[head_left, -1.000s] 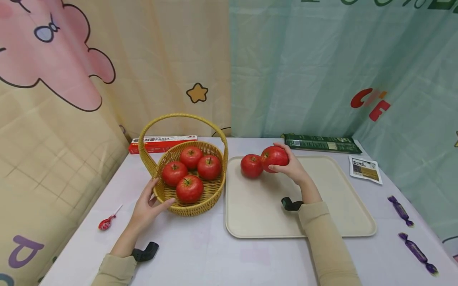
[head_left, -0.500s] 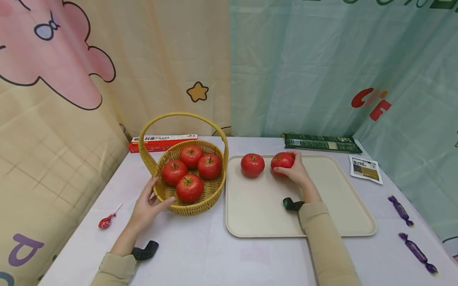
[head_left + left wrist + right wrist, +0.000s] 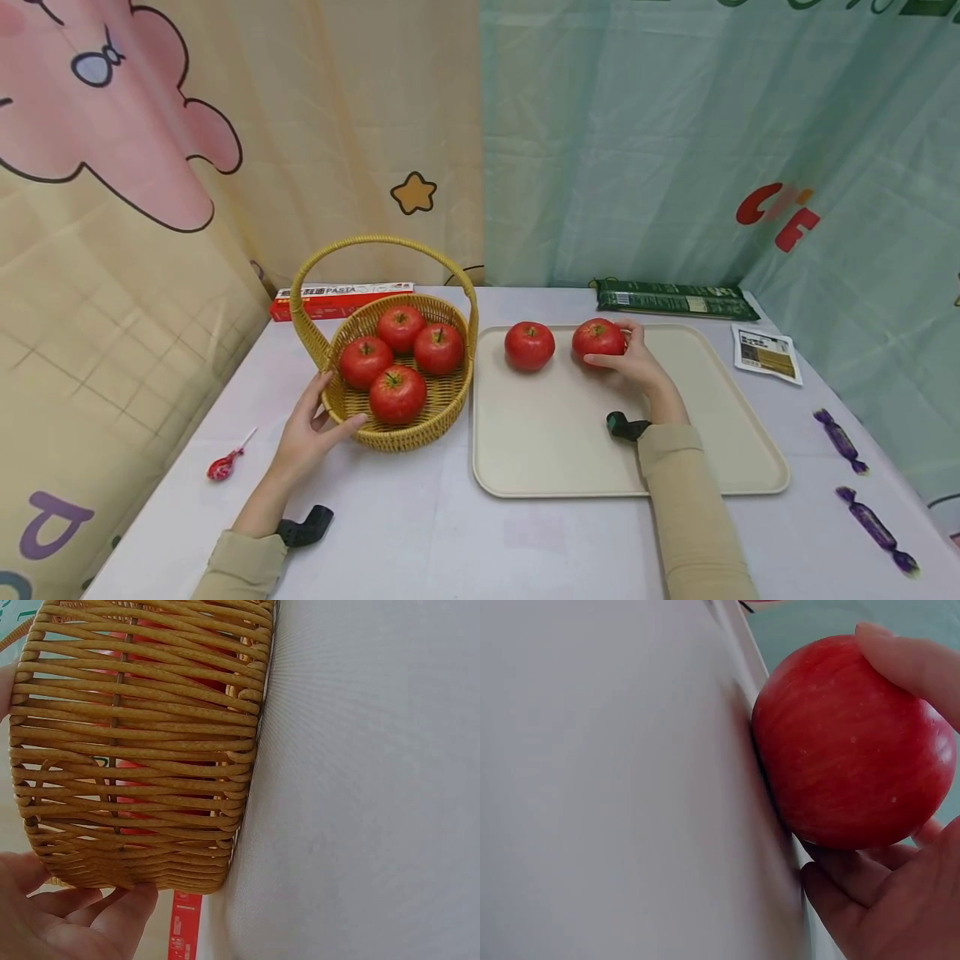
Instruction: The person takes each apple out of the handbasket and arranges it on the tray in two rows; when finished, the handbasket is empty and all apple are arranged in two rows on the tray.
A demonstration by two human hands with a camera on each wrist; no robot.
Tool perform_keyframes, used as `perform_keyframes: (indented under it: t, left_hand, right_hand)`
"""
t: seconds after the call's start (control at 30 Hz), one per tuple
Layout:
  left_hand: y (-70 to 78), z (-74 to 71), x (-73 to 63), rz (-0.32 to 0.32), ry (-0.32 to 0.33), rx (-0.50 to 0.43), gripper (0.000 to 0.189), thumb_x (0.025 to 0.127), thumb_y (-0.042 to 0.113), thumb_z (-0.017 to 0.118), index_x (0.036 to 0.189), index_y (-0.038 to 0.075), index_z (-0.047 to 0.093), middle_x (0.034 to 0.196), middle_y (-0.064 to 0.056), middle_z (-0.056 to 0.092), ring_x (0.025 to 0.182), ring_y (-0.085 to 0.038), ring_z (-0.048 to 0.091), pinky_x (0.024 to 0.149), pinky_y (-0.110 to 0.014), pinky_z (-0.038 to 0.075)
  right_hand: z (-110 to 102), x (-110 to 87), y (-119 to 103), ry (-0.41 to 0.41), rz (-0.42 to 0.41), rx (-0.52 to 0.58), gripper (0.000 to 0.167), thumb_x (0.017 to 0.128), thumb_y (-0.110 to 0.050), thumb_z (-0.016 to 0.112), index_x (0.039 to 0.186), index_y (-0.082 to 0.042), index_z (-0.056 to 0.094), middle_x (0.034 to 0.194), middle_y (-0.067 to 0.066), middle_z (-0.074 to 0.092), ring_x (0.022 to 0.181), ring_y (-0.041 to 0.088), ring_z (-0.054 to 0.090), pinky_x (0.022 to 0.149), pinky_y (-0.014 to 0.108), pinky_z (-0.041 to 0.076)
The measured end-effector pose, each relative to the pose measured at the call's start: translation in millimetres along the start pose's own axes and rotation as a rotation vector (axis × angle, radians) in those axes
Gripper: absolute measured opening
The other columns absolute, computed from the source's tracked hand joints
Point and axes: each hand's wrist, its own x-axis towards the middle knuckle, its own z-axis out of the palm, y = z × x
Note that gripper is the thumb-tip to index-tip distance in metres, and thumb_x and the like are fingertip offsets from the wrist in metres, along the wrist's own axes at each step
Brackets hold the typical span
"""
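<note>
Tray's near half [image 3: 540, 454]: bare surface is leaving room for a low pass, left of the right sleeve [image 3: 693, 517].
Tray's far side: the left apple [image 3: 529, 347] is standing in the way, a narrow gap parting it from the right apple [image 3: 597, 340] in the right hand [image 3: 637, 360].
Left of tray: the basket [image 3: 405, 437], its tall handle [image 3: 382, 239] and the left hand [image 3: 306, 433] are blocking.
Behind tray: a green packet [image 3: 677, 300] is lying low.
Before tray: tablecloth [image 3: 465, 550] is running open between left sleeve [image 3: 247, 567] and right sleeve.

Two red apples [image 3: 597, 337] on beige tray [image 3: 551, 442], four in wicker basket [image 3: 405, 438].
</note>
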Motion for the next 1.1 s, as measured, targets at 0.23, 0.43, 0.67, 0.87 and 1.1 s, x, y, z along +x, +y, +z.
perform_keyframes:
  t: [0.23, 0.43, 0.67, 0.87, 1.1]
  left_hand:
    - [0.3, 2.9, 0.5, -0.011, 0.006, -0.011, 0.086, 0.085, 0.024, 0.071, 0.15, 0.009, 0.017, 0.156, -0.008, 0.011, 0.139, -0.03, 0.019, 0.105, -0.045, 0.031]
    - [-1.1, 2.2, 0.5, -0.007, 0.002, -0.01, 0.087, 0.084, 0.026, 0.072, 0.15, 0.008, 0.017, 0.156, -0.008, 0.012, 0.139, -0.029, 0.019, 0.104, -0.044, 0.03]
    - [-2.9, 1.1, 0.0, -0.003, 0.005, -0.015, 0.088, 0.084, 0.027, 0.072, 0.15, 0.007, 0.017, 0.156, -0.009, 0.012, 0.139, -0.031, 0.018, 0.106, -0.047, 0.03]
    - [-1.9, 1.4, -0.4, -0.007, 0.002, -0.014, 0.088, 0.084, 0.025, 0.072, 0.15, 0.008, 0.016, 0.156, -0.008, 0.012, 0.139, -0.03, 0.019, 0.105, -0.045, 0.031]
    - [-1.9, 0.1, 0.0, 0.01, 0.005, -0.025, 0.087, 0.084, 0.025, 0.072, 0.15, 0.006, 0.017, 0.156, -0.01, 0.011, 0.139, -0.032, 0.019, 0.106, -0.046, 0.03]
  right_hand:
    - [-3, -1.3, -5, -0.008, 0.033, -0.108, 0.1, 0.08, -0.036, 0.073, 0.146, -0.011, 0.003, 0.146, 0.025, 0.021, 0.132, 0.042, 0.023, 0.105, 0.057, 0.032]
    - [0, -16.9, -47, 0.098, -0.079, -0.192, 0.099, 0.081, -0.041, 0.072, 0.15, -0.01, 0.007, 0.15, 0.021, 0.019, 0.135, 0.041, 0.022, 0.103, 0.06, 0.031]
    - [34, -53.1, -117, 0.135, -0.399, 0.101, 0.07, 0.086, -0.026, 0.07, 0.142, -0.013, 0.031, 0.141, 0.009, 0.039, 0.128, 0.027, 0.04, 0.106, 0.046, 0.035]
    - [77, -73.3, -153, 0.041, -0.647, 0.316, 0.055, 0.086, -0.004, 0.066, 0.135, -0.007, 0.04, 0.13, 0.012, 0.049, 0.117, 0.025, 0.051, 0.1, 0.041, 0.043]
    - [139, -75.2, -172, -0.133, -0.678, 0.343, 0.051, 0.086, -0.005, 0.067, 0.131, -0.004, 0.044, 0.126, 0.014, 0.052, 0.116, 0.028, 0.051, 0.097, 0.043, 0.045]
